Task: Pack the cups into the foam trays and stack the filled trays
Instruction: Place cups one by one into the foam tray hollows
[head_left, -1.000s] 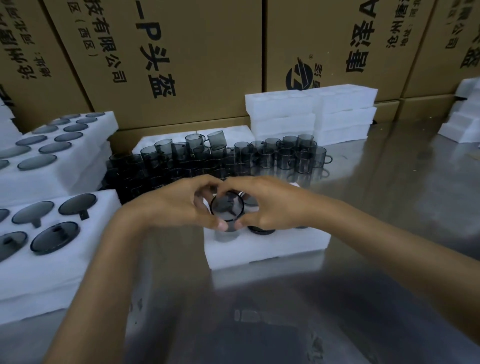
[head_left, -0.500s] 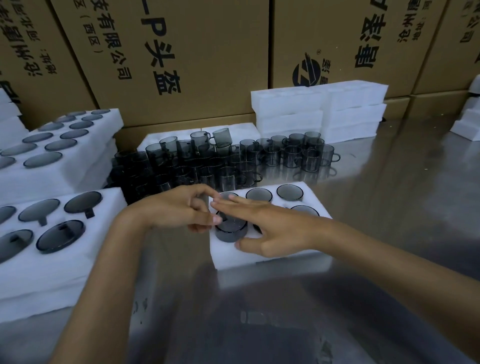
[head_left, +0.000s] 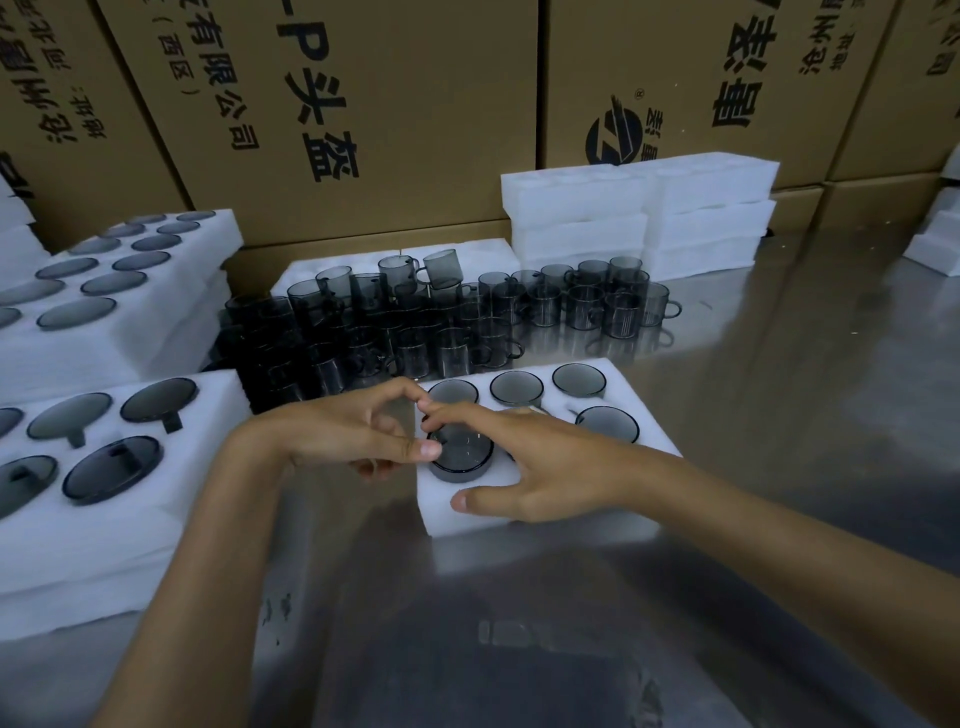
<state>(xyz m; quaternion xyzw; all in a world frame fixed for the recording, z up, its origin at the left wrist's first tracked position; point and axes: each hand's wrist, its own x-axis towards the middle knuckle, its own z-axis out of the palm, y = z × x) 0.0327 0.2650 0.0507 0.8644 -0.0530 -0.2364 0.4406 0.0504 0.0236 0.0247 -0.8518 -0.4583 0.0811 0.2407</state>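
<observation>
— Since a second ago, what has changed?

— Both hands have come down. The cup (head_left: 460, 453) they held up between them now sits in the near-left pocket of the tray (head_left: 545, 506), its rim standing a little proud of the foam.

— And the grip?

— The right hand (head_left: 540, 467) lies flat, fingers spread straight across the cup's far rim, thumb stretched along the tray's near edge. The left hand (head_left: 353, 434) is curled, its thumb tip touching the cup's left rim and its index finger arched over to meet the right fingertips. Whether it truly pinches the cup I cannot tell.

— So where is the cup relative to them?

— Directly under the right fingers, just right of the left thumb.

— Beyond the hands?

— Four filled pockets (head_left: 578, 379) show in the same tray; the right hand covers the middle near pocket. Farther on stands a crowd of loose cups (head_left: 452, 322), dark and overlapping, hard to count. Behind those, stacked empty trays (head_left: 639, 213) against cardboard cartons (head_left: 363, 104).

— To the left of the grip?

— Filled trays (head_left: 104, 467) in stacks, cut off by the frame edge.
</observation>
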